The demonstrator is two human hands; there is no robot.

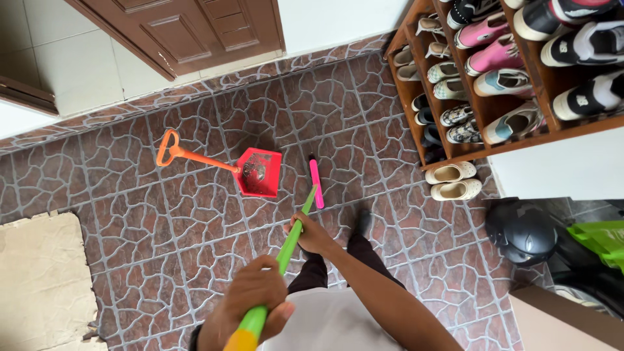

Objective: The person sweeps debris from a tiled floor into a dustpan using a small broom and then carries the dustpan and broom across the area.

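Both my hands grip a long green broom handle that slants from the bottom centre up toward the floor. My left hand holds its near end, close to the camera. My right hand holds it further down. The broom's pink head rests on the brown tiled floor. Just left of the head stands a red dustpan with debris inside and a long orange handle pointing left.
A wooden shoe rack full of shoes stands at the upper right, with a pair of beige shoes on the floor below it. A black helmet lies at right. Cardboard covers the lower left floor. A brown door is at top.
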